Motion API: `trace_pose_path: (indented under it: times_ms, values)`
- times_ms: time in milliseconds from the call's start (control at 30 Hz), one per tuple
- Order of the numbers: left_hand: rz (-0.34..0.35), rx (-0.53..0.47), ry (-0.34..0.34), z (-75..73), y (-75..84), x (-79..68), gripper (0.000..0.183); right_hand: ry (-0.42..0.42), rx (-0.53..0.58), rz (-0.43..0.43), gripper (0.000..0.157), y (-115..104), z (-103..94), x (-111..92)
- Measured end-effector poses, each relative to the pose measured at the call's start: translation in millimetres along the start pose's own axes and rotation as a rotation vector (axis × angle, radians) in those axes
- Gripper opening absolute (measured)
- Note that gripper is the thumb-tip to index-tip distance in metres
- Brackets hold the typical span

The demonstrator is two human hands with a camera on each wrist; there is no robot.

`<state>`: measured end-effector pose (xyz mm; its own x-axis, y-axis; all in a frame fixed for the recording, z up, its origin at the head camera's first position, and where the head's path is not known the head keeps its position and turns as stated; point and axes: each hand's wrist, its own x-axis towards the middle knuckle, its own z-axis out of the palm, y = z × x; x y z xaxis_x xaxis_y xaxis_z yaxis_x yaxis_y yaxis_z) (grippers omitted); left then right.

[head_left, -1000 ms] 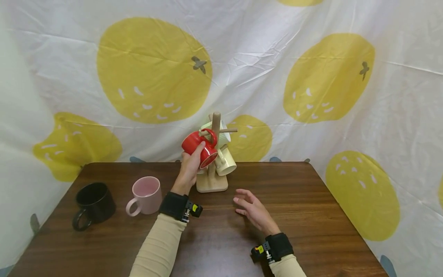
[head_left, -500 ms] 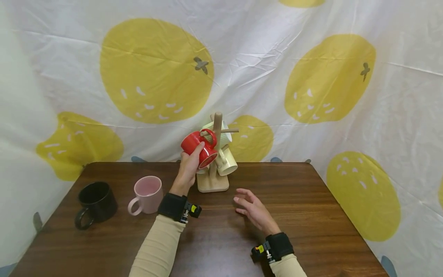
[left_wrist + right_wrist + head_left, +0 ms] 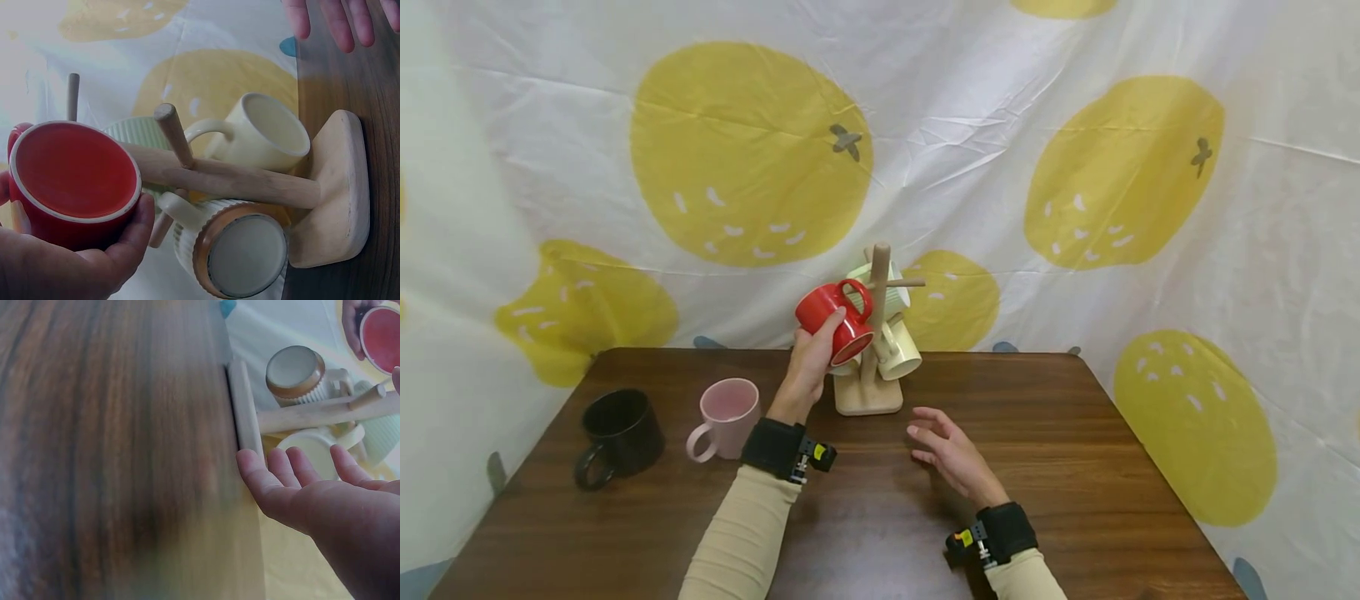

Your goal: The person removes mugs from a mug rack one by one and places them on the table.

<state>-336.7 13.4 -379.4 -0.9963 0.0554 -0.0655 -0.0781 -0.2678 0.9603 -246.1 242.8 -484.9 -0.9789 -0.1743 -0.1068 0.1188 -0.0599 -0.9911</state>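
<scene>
In the head view my left hand (image 3: 808, 358) grips a red mug (image 3: 822, 312) by its body, thumb on the near side, tilted with its base toward me. Its handle is up, overlapping an upper peg of the wooden mug tree (image 3: 868, 402). Seen from the left wrist, the mug's red base (image 3: 75, 172) faces the camera, beside the bare tip of a peg (image 3: 167, 119). On the tree hang a cream mug (image 3: 901, 354), a pale green ribbed mug (image 3: 898, 293) and a white ribbed mug (image 3: 247, 256) with a brown band. My right hand (image 3: 955, 454) holds nothing, fingers loosely bent, right of the tree's base.
A black mug (image 3: 625, 433) and a pink mug (image 3: 730, 421) stand upright on the left of the dark wooden table (image 3: 1060, 467). Behind the table's far edge hangs a white cloth (image 3: 940, 92) with yellow fruit prints.
The head view has swung slightly left, shifting the scene right. Relative to the mug tree, the red mug in my left hand has moved a little left. My right hand has stayed nearly still.
</scene>
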Motion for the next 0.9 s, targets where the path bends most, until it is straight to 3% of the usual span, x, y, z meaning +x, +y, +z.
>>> trace_pose_path:
  times_ms: [900]
  values:
    - [0.023,-0.026,-0.077,-23.5,-4.6,-10.2,0.069,-0.019,-0.013,-0.027,0.061,-3.7,19.1,4.1]
